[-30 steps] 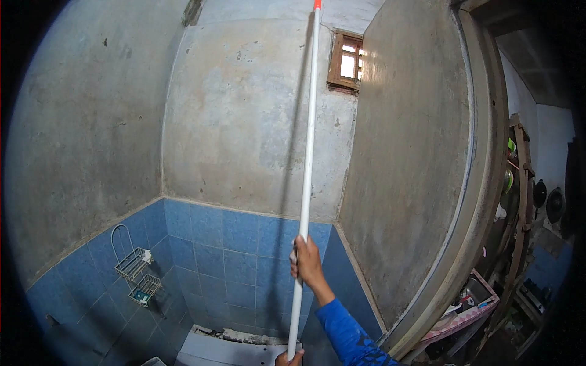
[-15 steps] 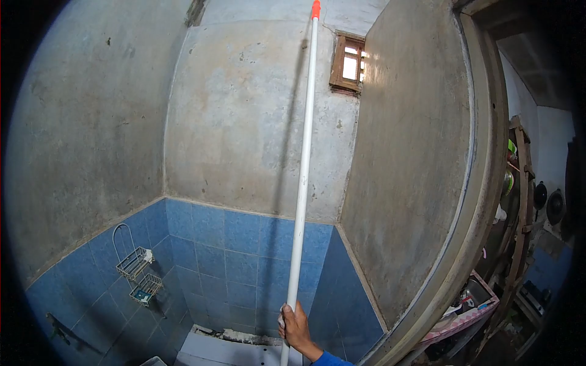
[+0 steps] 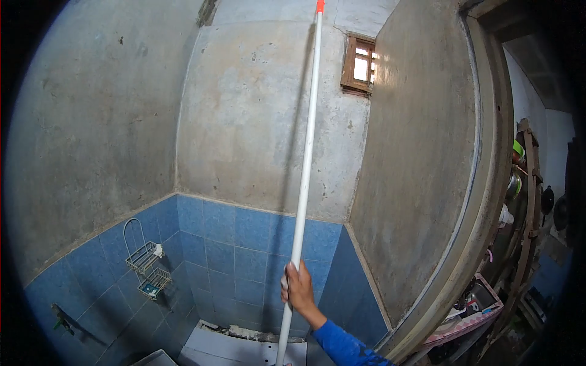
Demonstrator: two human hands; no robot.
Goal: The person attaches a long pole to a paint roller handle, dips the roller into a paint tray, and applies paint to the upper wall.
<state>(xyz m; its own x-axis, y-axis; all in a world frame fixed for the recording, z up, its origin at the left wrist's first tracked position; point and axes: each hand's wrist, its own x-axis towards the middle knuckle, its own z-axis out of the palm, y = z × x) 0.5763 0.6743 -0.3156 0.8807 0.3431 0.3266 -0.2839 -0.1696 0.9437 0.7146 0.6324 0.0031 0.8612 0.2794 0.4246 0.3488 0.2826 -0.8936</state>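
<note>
My right hand (image 3: 298, 289), in a blue sleeve (image 3: 349, 345), is wrapped round a long white pole (image 3: 305, 177). The pole stands nearly upright, its top leaning slightly right, and runs from the bottom edge to the top of the view. An orange-red fitting (image 3: 320, 6) sits at its upper end; whatever lies beyond that is cut off. The pole throws a shadow on the bare grey wall (image 3: 244, 122) behind it. I cannot see my left hand.
Blue tiles (image 3: 251, 235) line the lower walls. A two-tier wire rack (image 3: 144, 257) hangs on the left. A small wooden-framed window (image 3: 359, 64) is high up at the back. At right are a doorway frame (image 3: 494, 152), a wooden rack (image 3: 530, 183) and a pink-edged sink (image 3: 476, 311).
My right hand has moved up, showing more of the blue sleeve, and still grips the pole. The view has shifted slightly, so the walls and window appear farther right.
</note>
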